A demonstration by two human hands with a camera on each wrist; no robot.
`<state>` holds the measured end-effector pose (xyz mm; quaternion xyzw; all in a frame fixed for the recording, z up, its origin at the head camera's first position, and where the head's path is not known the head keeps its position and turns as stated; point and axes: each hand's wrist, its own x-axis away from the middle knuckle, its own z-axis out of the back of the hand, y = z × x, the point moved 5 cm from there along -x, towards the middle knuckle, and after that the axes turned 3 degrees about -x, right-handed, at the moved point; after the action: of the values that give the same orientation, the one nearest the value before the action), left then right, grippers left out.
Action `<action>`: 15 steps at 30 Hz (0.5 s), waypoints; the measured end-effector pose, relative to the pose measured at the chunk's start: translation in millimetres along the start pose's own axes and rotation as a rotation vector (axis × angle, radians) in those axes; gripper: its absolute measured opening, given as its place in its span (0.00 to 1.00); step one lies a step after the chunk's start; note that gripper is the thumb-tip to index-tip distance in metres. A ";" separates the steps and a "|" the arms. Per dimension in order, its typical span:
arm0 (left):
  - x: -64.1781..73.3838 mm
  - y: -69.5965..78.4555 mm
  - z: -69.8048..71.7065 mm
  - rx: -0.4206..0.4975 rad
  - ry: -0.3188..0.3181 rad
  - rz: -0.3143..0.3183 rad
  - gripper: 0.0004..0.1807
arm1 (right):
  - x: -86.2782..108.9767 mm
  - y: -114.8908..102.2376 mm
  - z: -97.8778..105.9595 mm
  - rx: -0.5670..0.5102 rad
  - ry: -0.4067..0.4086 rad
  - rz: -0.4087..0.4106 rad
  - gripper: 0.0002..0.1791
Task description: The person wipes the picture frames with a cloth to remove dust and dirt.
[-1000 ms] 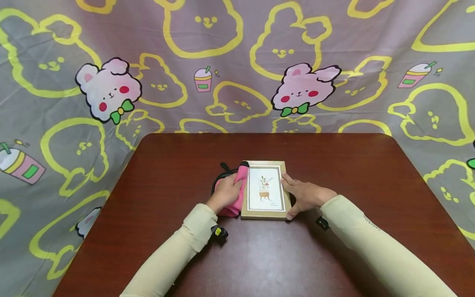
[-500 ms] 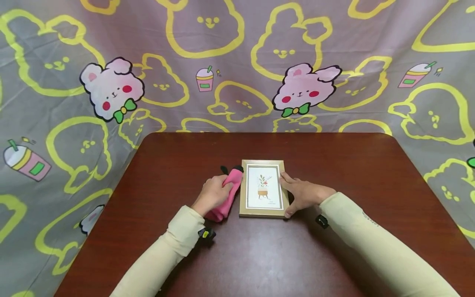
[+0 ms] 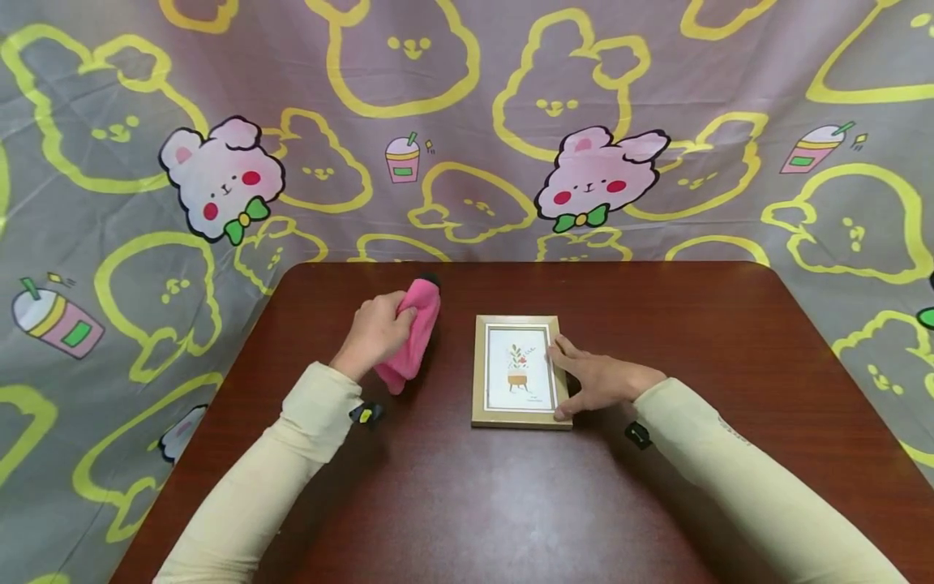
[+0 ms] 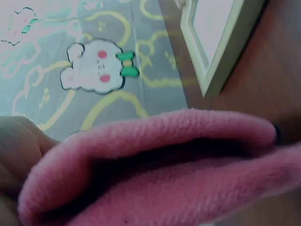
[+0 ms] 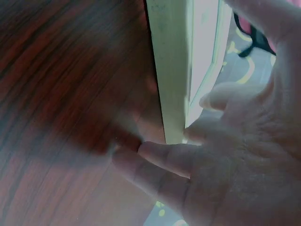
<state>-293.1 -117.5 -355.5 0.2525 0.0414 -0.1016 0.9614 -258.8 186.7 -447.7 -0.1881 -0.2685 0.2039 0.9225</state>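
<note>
A folded pink cloth [image 3: 414, 337] with a dark edge at its far end is gripped in my left hand [image 3: 374, 331], held above the left part of the table. In the left wrist view the cloth [image 4: 155, 136] fills the lower half, its fold gaping. A light wooden picture frame [image 3: 478, 373] lies face up near the table's middle, showing a potted plant print. My right hand [image 3: 601, 380] touches the picture frame's right side, thumb by the near corner and fingertips farther up. In the right wrist view, some fingers [image 5: 160, 181] extend past the frame's side near the table.
The dark red-brown table [image 3: 496, 503] has rounded far corners. A grey curtain [image 3: 467, 97] with yellow outlines and cartoon bunnies hangs behind it and along both sides. A small dark camera [image 3: 366, 414] sits on the left wrist.
My left hand has carried the pink cloth off the picture frame's left side, leftward and toward the far side. My right hand and the picture frame stay nearly in place.
</note>
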 end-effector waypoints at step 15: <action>-41.1 -1.9 8.5 -0.110 0.121 -0.008 0.10 | 8.1 4.9 24.0 0.070 0.304 0.098 0.31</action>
<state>-333.3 -116.2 -343.7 0.2048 0.1059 -0.0877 0.9691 -267.6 200.4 -427.7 -0.1973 -0.1090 0.2272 0.9474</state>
